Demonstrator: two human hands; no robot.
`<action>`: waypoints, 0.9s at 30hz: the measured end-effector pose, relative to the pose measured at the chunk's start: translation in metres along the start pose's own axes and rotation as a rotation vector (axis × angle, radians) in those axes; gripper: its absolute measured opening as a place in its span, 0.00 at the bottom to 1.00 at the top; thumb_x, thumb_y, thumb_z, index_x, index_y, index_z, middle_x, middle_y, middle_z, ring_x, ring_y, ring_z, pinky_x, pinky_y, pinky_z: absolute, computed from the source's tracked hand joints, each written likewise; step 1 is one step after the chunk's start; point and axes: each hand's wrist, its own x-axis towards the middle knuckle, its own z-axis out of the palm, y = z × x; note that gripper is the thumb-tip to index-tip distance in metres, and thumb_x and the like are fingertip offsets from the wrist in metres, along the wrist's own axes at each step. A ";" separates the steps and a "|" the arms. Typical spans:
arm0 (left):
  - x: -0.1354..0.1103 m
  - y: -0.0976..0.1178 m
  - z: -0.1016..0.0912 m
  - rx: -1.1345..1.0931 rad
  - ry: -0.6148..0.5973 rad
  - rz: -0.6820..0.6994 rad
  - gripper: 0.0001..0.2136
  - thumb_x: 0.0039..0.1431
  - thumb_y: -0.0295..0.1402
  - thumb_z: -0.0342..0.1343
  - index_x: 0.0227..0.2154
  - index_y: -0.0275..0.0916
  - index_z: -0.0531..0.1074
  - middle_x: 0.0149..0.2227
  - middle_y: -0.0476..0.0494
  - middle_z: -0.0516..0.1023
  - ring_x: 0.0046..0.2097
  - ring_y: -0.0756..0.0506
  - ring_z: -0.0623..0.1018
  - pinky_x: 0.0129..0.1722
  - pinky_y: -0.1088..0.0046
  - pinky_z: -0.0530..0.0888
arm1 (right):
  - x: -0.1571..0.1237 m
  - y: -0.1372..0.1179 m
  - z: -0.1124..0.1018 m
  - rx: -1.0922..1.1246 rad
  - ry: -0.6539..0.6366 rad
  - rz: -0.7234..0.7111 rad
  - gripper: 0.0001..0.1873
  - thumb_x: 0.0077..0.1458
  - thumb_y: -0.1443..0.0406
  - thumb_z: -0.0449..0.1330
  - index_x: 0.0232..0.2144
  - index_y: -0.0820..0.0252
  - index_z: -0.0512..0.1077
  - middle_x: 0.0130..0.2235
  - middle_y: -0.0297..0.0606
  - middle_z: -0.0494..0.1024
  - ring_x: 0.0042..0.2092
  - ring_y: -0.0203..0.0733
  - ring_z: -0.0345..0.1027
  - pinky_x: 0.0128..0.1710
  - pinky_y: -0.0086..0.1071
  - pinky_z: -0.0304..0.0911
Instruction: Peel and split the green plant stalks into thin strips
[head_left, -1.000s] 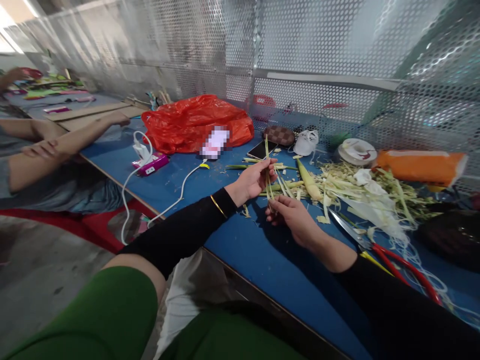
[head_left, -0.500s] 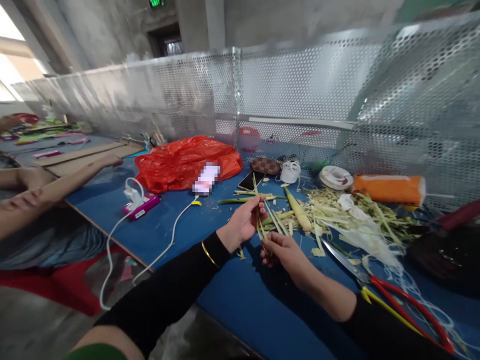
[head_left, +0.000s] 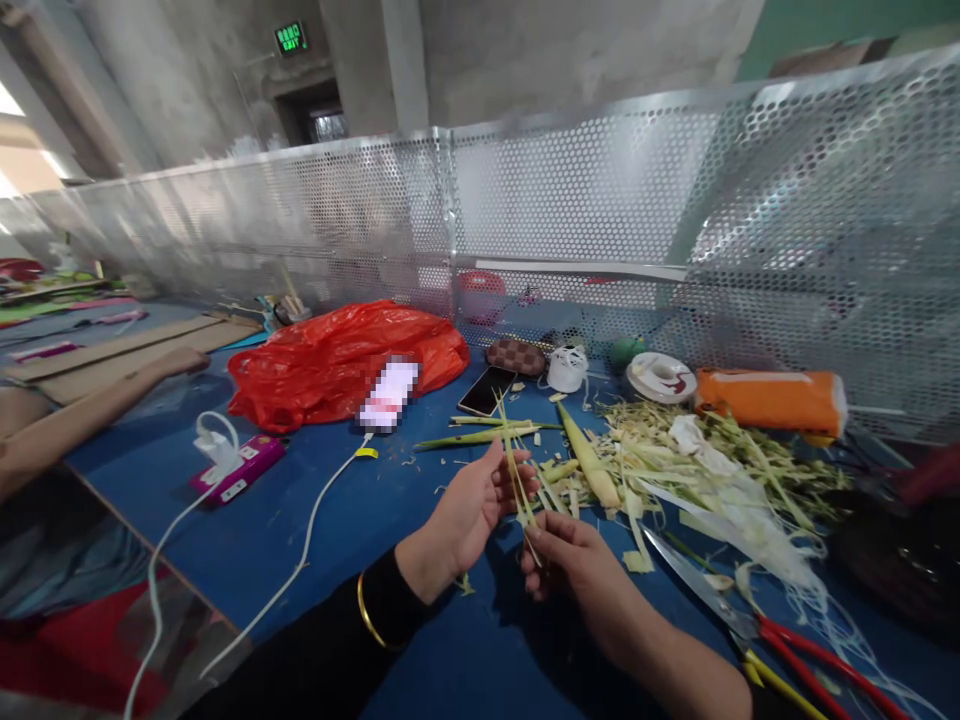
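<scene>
Thin pale green plant strips (head_left: 514,470) stand upright between my hands above the blue table. My right hand (head_left: 566,550) pinches their lower ends between thumb and fingers. Beside and behind the strips, my left hand (head_left: 469,510) is open, thumb apart from the loosely curved fingers. Whether those fingertips touch the strips I cannot tell. Just beyond lies a pointed, pale yellow-green shoot (head_left: 589,458), with green stalks (head_left: 480,436) to its left. Scissors with red and yellow handles (head_left: 731,612) rest to the right of my right hand.
Plant shavings (head_left: 675,460) heap up at the right, near a white spool (head_left: 661,378) and an orange pack (head_left: 769,402). A red plastic bag (head_left: 337,360), a lit phone (head_left: 388,393) and a purple power strip (head_left: 244,468) with cables lie left. Another person's arm (head_left: 97,410) rests there.
My left hand's thumb and fingers have parted from the strips they were pinching. My right hand still holds the lower ends. The whole view has shifted, with the table now lower in it.
</scene>
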 end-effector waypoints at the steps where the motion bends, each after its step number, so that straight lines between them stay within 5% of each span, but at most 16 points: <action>1: -0.003 0.000 0.000 0.082 -0.028 -0.009 0.13 0.58 0.38 0.57 0.36 0.31 0.75 0.32 0.42 0.77 0.33 0.49 0.77 0.37 0.74 0.73 | 0.000 -0.001 -0.001 0.027 0.000 0.001 0.20 0.43 0.53 0.67 0.23 0.61 0.66 0.21 0.31 0.73 0.20 0.30 0.64 0.22 0.25 0.59; 4: -0.009 0.000 -0.002 0.322 -0.119 -0.060 0.11 0.53 0.35 0.61 0.36 0.32 0.77 0.31 0.43 0.77 0.31 0.51 0.75 0.33 0.77 0.70 | 0.000 -0.003 -0.002 0.077 -0.012 0.004 0.19 0.43 0.54 0.68 0.24 0.62 0.67 0.21 0.32 0.73 0.20 0.30 0.64 0.22 0.25 0.59; 8: -0.007 -0.002 -0.008 0.525 -0.061 -0.009 0.10 0.49 0.36 0.64 0.29 0.32 0.77 0.25 0.49 0.73 0.26 0.55 0.68 0.27 0.80 0.63 | -0.001 -0.003 -0.001 0.071 -0.027 0.036 0.18 0.44 0.55 0.68 0.22 0.62 0.66 0.21 0.33 0.74 0.20 0.30 0.65 0.21 0.25 0.59; 17: -0.005 0.000 -0.013 0.367 -0.070 0.043 0.12 0.50 0.40 0.62 0.23 0.35 0.70 0.20 0.54 0.66 0.22 0.55 0.63 0.25 0.78 0.62 | -0.006 -0.007 0.002 0.112 0.003 0.009 0.28 0.51 0.43 0.56 0.31 0.65 0.73 0.28 0.42 0.78 0.25 0.36 0.69 0.24 0.28 0.62; 27: -0.004 -0.002 -0.011 0.479 0.065 0.132 0.13 0.49 0.37 0.63 0.18 0.35 0.68 0.17 0.53 0.67 0.20 0.54 0.65 0.23 0.78 0.62 | -0.005 -0.003 0.006 -0.167 0.035 -0.022 0.23 0.45 0.46 0.63 0.27 0.61 0.71 0.22 0.33 0.74 0.22 0.34 0.66 0.20 0.25 0.58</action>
